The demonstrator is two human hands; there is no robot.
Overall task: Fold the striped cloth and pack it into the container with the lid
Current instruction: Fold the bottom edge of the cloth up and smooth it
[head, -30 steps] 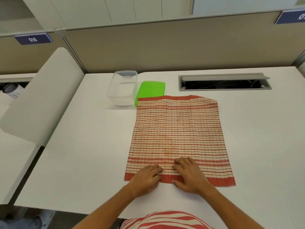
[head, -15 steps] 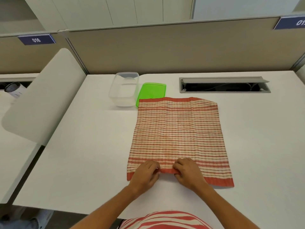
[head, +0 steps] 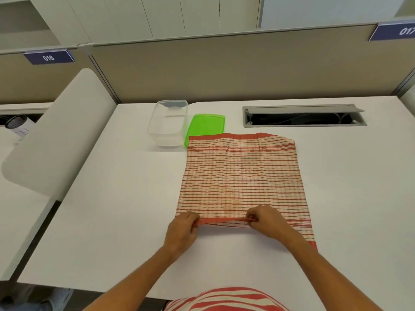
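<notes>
The red-and-cream striped cloth (head: 242, 176) lies flat on the white desk (head: 123, 209), its far edge overlapping the green lid (head: 205, 126). My left hand (head: 182, 231) pinches the cloth's near edge at its left corner. My right hand (head: 267, 221) pinches the same red hem further right. Between them the hem is lifted slightly off the desk, and the near right corner still lies flat. The clear plastic container (head: 168, 122) stands open and empty to the left of the lid.
A grey cable tray (head: 303, 115) with its flap up is set into the desk at the back right. A beige partition (head: 224, 68) walls the far side. A white curved divider (head: 56, 135) stands at the left.
Both hands went from lying flat on the near hem to pinching it, then spread apart and raised the edge a little. The view has tilted down slightly.
</notes>
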